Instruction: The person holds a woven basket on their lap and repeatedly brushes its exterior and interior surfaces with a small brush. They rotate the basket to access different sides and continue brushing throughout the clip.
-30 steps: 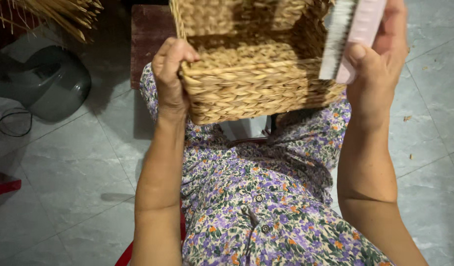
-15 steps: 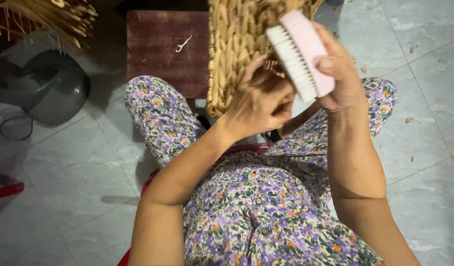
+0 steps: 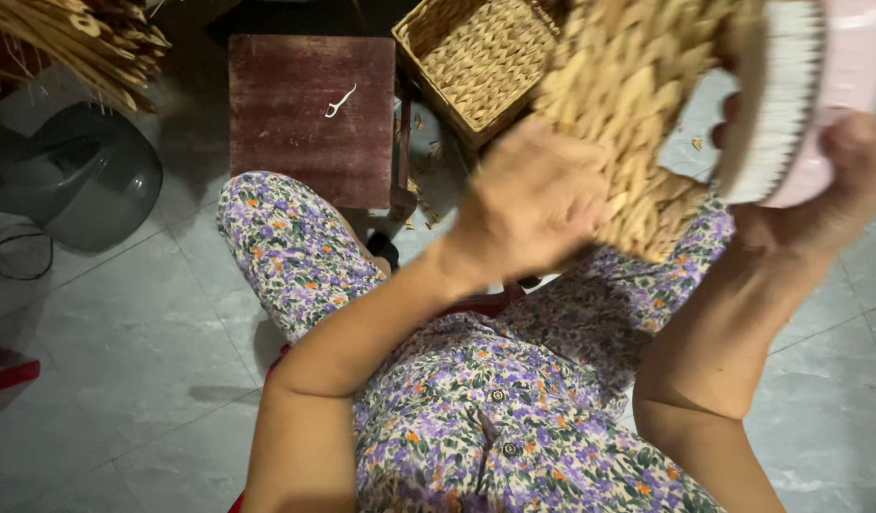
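While we sit, left hand (image 3: 528,204) grips woven basket (image 3: 633,114); right hand (image 3: 818,204) clasps pink brush (image 3: 804,100), bristles against basket's right side.

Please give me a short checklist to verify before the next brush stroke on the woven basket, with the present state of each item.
1. Left hand holds the woven basket lifted in front of the person: ok.
2. Right hand holds the pink brush firmly: ok.
3. White bristles face the basket's side: ok.
4. Bristles actually touch the weave: cannot tell, the picture is blurred there.
5. Second basket on the floor stays apart from the one being brushed: ok.
6. Floor near the dark red stool is free of straw bits: not ok, some scraps lie beside it.
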Demonstrator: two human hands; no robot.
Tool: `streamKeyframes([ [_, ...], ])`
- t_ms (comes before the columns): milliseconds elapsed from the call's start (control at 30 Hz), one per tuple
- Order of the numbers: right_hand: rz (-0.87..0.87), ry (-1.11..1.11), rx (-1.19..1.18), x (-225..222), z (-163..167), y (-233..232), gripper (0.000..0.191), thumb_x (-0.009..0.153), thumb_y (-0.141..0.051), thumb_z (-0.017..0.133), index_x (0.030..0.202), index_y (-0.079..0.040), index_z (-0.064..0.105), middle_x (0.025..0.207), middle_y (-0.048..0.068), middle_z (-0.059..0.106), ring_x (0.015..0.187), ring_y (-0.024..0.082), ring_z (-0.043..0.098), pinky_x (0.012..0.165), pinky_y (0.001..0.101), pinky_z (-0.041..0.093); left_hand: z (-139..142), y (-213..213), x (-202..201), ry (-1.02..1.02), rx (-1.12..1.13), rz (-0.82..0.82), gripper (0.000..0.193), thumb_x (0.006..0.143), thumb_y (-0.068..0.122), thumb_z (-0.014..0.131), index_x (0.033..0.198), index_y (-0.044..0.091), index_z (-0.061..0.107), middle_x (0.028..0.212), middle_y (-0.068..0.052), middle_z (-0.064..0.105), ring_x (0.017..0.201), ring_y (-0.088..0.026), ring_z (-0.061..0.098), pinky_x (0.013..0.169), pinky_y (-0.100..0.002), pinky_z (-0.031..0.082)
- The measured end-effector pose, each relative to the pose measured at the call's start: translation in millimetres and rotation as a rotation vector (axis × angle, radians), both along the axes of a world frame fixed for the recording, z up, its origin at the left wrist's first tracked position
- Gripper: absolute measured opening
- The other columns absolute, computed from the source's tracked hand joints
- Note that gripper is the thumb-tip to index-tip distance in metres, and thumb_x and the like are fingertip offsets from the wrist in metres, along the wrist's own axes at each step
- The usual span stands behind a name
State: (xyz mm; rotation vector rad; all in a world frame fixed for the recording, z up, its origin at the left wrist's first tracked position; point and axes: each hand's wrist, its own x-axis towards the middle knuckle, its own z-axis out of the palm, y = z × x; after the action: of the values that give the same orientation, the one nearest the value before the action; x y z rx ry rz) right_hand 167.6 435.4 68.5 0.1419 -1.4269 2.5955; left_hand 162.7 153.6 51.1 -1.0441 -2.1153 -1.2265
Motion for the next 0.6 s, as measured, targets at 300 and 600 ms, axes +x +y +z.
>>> streamKeyframes([
  [300,-0.232,-0.048,-0.145,-26.9,-97.7,100.7,0.059,0.109,-0.034,0.056,0.153,0.006,0.048,0.133,0.024,0.063,0.107,0.028,0.066,0.082,0.0354,0.054,-144.8,-55.8,-84.0,-0.429,-0.125,0.382,0.027,0.093,0.017,0.072,0.118,0.010,0.066,0.118,-0.012,0.066,0.112,-0.034,0.063,0.095,-0.041,0.051],
  [600,-0.386,0.032,-0.096,-61.9,-147.3,130.6,0.049,0.104,-0.038,0.070,0.138,-0.002,0.061,0.123,0.011,0.068,0.114,0.025,0.066,0.103,0.0399,0.054,-228.4,-28.9,-90.0,-0.435,-0.619,0.508,0.051,0.083,0.028,0.069,0.127,0.004,0.064,0.133,-0.014,0.060,0.128,-0.037,0.050,0.109,-0.055,0.031],
])
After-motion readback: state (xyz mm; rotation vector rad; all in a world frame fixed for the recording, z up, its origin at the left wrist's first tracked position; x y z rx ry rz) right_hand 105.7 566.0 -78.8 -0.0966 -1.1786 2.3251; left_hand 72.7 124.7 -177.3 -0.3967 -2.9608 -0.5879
